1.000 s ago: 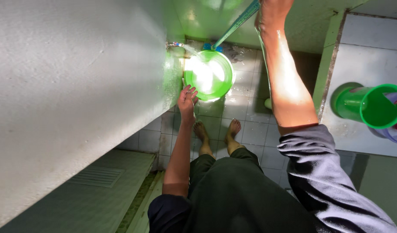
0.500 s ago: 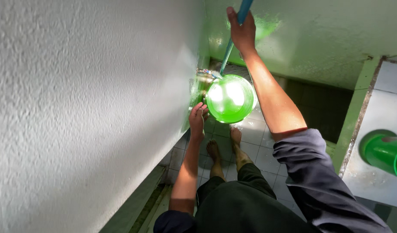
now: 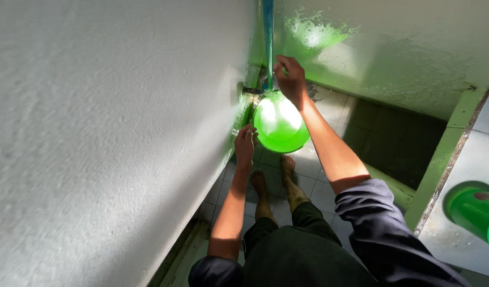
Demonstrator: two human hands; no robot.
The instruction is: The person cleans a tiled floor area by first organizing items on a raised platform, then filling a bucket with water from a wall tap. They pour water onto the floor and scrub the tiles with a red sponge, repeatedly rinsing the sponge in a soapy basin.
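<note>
The green bucket (image 3: 280, 125) sits on the wet tiled floor (image 3: 319, 165) right under the tap (image 3: 253, 91), hard against the foot of the white wall (image 3: 111, 133), at about twelve o'clock from my bare feet (image 3: 276, 180). Sun glares off what I take to be water inside it. It looks like thin, glossy plastic: light when empty, I judge, but heavy and sloshy once filled, with flexible walls and a slick wet surface. The rim is the sensible place to grip it, both sides if it is full; I cannot see a handle from here.

My left hand (image 3: 244, 146) rests at the bucket's nine o'clock edge, fingers curled loosely against the rim or the wall beside it; whether it truly grips the rim I cannot tell. My right hand (image 3: 290, 79) is up at the bucket's twelve o'clock, closed around the blue-green hose (image 3: 268, 37), which runs straight up the corner and out of view.

Farther out, at four o'clock, a pale ledge (image 3: 457, 228) carries another green container (image 3: 475, 212) lying on its side. My dark sleeve (image 3: 382, 228) and dark trousers (image 3: 292, 255) fill the bottom of the view.
</note>
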